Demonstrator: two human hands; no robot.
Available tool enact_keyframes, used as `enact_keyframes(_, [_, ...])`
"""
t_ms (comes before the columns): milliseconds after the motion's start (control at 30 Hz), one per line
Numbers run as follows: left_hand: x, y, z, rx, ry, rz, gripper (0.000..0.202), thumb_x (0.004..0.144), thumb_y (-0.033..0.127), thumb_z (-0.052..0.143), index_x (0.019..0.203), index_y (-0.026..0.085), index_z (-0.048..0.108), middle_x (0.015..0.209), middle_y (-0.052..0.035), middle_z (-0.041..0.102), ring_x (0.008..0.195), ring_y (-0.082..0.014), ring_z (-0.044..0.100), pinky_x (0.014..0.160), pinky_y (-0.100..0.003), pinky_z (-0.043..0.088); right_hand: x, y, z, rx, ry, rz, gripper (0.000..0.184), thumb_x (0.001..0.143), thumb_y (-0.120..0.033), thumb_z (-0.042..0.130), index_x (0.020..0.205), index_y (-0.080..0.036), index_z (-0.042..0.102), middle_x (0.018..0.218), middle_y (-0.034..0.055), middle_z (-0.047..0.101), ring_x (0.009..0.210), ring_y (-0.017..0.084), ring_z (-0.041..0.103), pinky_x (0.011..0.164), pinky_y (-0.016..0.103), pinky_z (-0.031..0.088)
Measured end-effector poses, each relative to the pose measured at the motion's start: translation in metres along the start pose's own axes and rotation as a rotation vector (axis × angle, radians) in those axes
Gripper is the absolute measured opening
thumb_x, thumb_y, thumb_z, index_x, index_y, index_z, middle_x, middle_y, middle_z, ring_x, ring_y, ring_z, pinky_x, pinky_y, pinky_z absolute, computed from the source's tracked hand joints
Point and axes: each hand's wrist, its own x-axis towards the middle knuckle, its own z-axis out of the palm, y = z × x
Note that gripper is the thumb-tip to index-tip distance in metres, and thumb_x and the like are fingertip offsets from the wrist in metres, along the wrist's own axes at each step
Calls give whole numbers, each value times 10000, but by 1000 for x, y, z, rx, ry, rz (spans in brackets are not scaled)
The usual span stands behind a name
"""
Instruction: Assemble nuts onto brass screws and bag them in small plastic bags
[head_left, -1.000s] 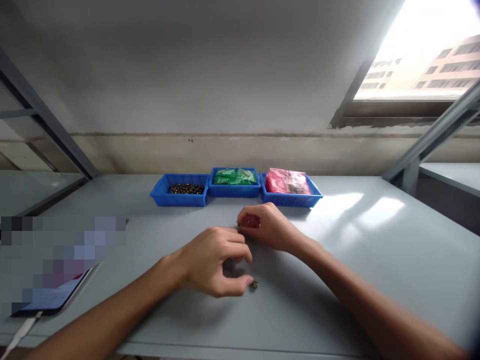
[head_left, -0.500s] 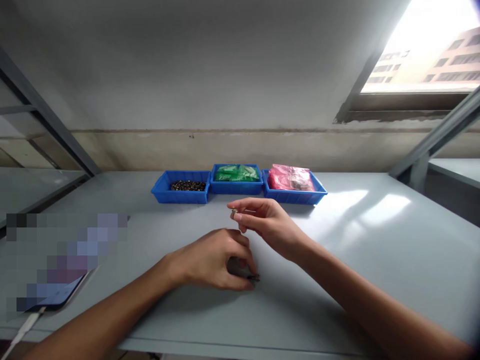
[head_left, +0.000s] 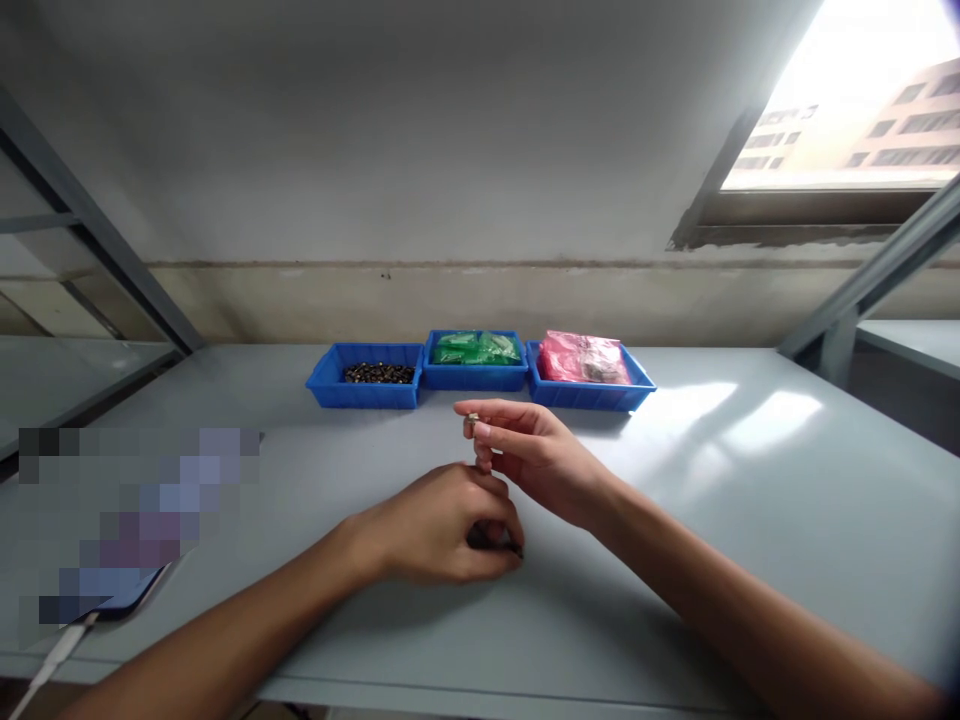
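My right hand (head_left: 536,450) is raised over the table and pinches a small brass-coloured metal part (head_left: 471,424) between thumb and fingertips. Just below and left of it, my left hand (head_left: 454,522) rests low over the tabletop, its thumb and index finger closed around a small dark metal part (head_left: 519,551). Only the tip of that piece shows past the fingertips. The lower fingers of the right hand come close to the left knuckles; whether they touch I cannot tell.
Along the back stand three blue bins: one with many small dark metal parts (head_left: 379,373), one with green plastic bags (head_left: 477,348), one with pink bags (head_left: 583,358). A phone (head_left: 135,598), partly blurred out, lies at left with a white cable (head_left: 56,655).
My left thumb and index finger have closed over the dark metal part, and that hand has shifted slightly right. The right hand stays nearly in place, still holding its part.
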Motion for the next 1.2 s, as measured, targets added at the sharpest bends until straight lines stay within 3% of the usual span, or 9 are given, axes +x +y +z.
enact_keyframes(400, [0,0,-1,-20,-11,-57,145,767,101,601,822,160,722,690,17,663,627,-91,562,629,-204,421,-1,-1,3,-18,-31,-15,265,785,-274,763,1041,-212,732,879,10,609,640,66,519,633,226,448])
enact_keyframes(600, [2,4,-3,-12,-25,-97,136,770,121,606,831,163,720,672,27,629,631,-86,543,622,-200,403,4,-5,15,-277,120,-87,183,773,-259,742,930,-166,726,766,5,605,624,84,514,597,233,431])
enact_keyframes(733, [1,7,-5,37,-24,-163,148,781,181,614,872,191,730,732,20,627,666,-95,554,589,-200,382,32,-19,34,-602,190,-295,193,793,-255,704,951,-150,743,756,29,651,680,123,562,630,257,456])
enact_keyframes(867, [-1,2,-8,66,21,-199,151,795,205,601,872,198,730,772,12,629,691,-101,556,621,-206,397,81,-34,51,-719,258,-348,290,812,-312,692,1033,-128,731,759,34,675,677,132,588,646,262,464])
enact_keyframes(1000, [-4,-6,-13,106,58,-219,150,809,231,589,866,207,726,757,14,626,683,-107,540,635,-221,396,108,-34,55,-785,276,-391,256,863,-347,612,842,-125,736,724,24,662,606,112,556,613,252,446])
enact_keyframes(1100, [-5,-8,-17,142,72,-224,135,801,215,583,837,206,714,755,18,630,670,-107,536,626,-226,386,100,-26,47,-748,205,-390,240,872,-329,595,859,-129,727,731,26,667,588,109,552,566,235,430])
enact_keyframes(1200, [-7,-10,-20,181,105,-227,126,801,203,575,824,202,699,768,18,640,678,-112,545,618,-228,378,76,-20,35,-854,143,-413,202,873,-283,594,833,-140,730,699,25,662,619,119,571,573,227,427])
